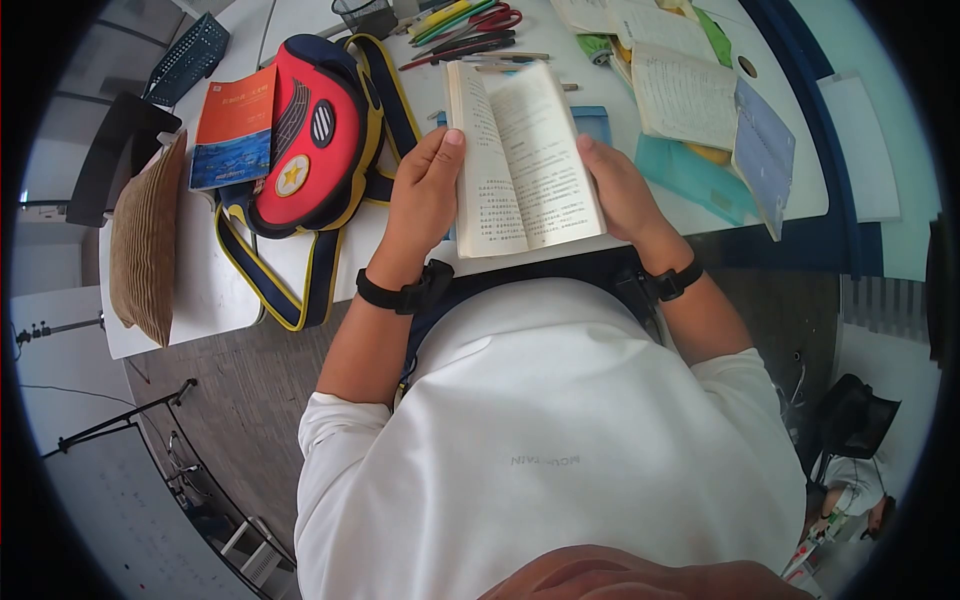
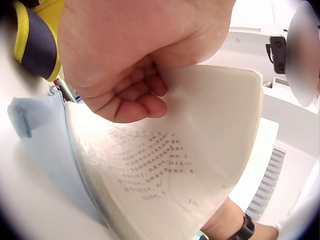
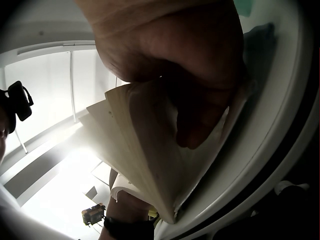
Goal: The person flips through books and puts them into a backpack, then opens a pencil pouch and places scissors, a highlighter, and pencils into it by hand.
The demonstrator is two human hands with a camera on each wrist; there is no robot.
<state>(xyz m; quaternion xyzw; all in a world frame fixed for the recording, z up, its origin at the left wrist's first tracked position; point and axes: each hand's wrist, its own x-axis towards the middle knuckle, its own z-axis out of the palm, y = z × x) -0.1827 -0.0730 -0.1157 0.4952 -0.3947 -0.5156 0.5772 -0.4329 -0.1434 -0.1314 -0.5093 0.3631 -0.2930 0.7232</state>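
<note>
An open book (image 1: 545,185) with printed pages is held up over the table's front edge, its pages facing the person. My left hand (image 1: 425,190) grips the left side, thumb on the page margin and fingers curled behind. At the opposite side my right hand (image 1: 622,190) holds the right edge, its thumb along the page border. Near the top of the right half, a page looks blurred. The left wrist view shows the fingers (image 2: 142,107) against the book's back, which has a glossy clear cover. In the right wrist view several pages (image 3: 125,130) fan apart beside the hand.
A blue case lies behind the book. To the left are a red bag (image 1: 310,150), an orange-and-blue book (image 1: 235,130) and a brown cushion (image 1: 148,240). Pens and scissors (image 1: 495,20) lie at the back; open notebooks (image 1: 680,95) and a teal folder (image 1: 690,180) are right.
</note>
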